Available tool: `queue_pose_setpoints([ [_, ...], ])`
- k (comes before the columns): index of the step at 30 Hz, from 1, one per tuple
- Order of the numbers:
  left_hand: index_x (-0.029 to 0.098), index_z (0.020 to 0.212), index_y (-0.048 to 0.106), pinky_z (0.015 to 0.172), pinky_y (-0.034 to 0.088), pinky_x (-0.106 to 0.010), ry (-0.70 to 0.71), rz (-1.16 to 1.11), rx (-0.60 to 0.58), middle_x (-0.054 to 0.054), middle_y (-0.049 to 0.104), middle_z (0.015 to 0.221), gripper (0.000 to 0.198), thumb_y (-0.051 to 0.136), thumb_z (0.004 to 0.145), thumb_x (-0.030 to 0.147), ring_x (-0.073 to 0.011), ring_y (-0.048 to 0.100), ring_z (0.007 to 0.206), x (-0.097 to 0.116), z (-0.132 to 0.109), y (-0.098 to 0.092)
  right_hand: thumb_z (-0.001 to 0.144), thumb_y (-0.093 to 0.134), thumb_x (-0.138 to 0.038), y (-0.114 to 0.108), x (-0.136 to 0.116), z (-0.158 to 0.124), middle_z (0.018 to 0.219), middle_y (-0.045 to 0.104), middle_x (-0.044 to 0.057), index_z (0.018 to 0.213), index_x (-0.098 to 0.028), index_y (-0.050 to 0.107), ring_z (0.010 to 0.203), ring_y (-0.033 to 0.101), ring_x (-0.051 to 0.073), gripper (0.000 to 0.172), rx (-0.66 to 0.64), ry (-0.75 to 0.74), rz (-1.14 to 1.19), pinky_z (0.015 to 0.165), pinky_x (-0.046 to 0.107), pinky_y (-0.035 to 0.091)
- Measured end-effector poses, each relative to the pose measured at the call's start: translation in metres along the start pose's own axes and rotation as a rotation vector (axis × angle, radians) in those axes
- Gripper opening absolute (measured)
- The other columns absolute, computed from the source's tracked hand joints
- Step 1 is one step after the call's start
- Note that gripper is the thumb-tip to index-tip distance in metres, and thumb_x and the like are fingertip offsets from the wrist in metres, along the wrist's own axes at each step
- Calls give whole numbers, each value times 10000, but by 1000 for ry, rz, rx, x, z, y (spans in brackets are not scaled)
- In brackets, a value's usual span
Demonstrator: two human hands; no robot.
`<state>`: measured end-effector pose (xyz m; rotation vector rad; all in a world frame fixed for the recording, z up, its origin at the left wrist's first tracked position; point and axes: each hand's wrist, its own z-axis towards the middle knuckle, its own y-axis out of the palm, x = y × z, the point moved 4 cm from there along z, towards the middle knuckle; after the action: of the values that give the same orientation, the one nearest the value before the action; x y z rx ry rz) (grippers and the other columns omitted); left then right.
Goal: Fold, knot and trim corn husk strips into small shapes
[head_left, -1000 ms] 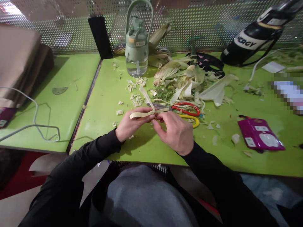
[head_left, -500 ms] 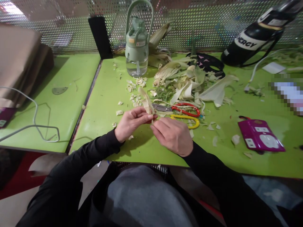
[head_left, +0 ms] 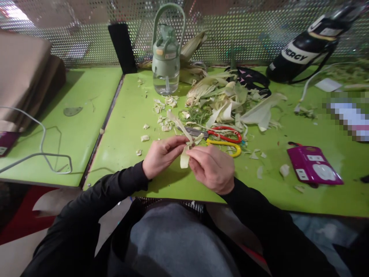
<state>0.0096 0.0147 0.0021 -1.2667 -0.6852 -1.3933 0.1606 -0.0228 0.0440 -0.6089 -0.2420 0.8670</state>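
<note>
Both hands meet over the green table (head_left: pixel 121 134) near its front edge. My left hand (head_left: pixel 161 156) pinches a pale strip of corn husk (head_left: pixel 184 158) between thumb and fingers. My right hand (head_left: pixel 211 167) is closed on the same strip from the other side, its fingertips touching the left ones. One end of the strip hangs down between the hands; the other end slants up to the left. Just behind the hands lie scissors (head_left: pixel 223 139) with one red and one yellow handle.
A heap of corn husks (head_left: pixel 227 100) lies behind the scissors, small husk scraps (head_left: pixel 164 115) to its left. A green water bottle (head_left: pixel 166 57) stands at the back, a black bag (head_left: pixel 305 48) at the back right, a purple power strip (head_left: pixel 314 167) on the right. A white cable (head_left: pixel 43 146) loops on the left table.
The husk strip has been folded and turned: a second ago it stretched sideways across both hands, now one end hangs down between them. Both hands have shifted slightly nearer to me.
</note>
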Motion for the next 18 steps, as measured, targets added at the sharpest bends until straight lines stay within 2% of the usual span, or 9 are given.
queue_pose_setpoints([
  [4, 141, 1079, 706, 767, 591, -211, 101, 115, -16, -68, 786, 948, 238, 590, 950, 303, -129, 745, 815, 8, 1, -2, 917, 591, -156, 1, 5, -4, 873, 750, 61, 1046, -173, 583, 763, 675, 149, 130, -7, 38, 26, 684, 256, 531],
  [7, 132, 1041, 700, 658, 568, -170, 161, 173, 29, -54, 782, 874, 242, 587, 955, 327, -102, 727, 705, 12, 2, -4, 901, 597, -156, 2, 7, -6, 875, 741, 60, 1042, -176, 581, 787, 682, 154, 143, -33, 53, 53, 685, 256, 531],
  [11, 136, 945, 703, 583, 513, -170, 231, 328, 101, -48, 764, 803, 211, 583, 953, 308, -88, 671, 612, 17, 0, -4, 941, 520, -184, 3, -1, -5, 878, 728, 77, 1041, -161, 598, 759, 655, 159, 129, -81, -51, 79, 659, 272, 527],
  [14, 141, 850, 716, 545, 479, -191, 214, 381, 125, -48, 741, 715, 227, 591, 940, 308, -101, 635, 570, 19, -2, -3, 940, 507, -165, 3, -7, -3, 870, 726, 69, 1033, -171, 606, 715, 624, 151, 136, -74, -131, 105, 638, 271, 530],
  [18, 145, 883, 740, 584, 503, -218, 107, 270, 114, -64, 759, 762, 215, 630, 909, 328, -129, 662, 630, 16, -3, -3, 913, 526, -114, 7, -11, -3, 852, 728, 73, 1027, -158, 625, 726, 634, 157, 158, -65, -170, 131, 615, 270, 528],
])
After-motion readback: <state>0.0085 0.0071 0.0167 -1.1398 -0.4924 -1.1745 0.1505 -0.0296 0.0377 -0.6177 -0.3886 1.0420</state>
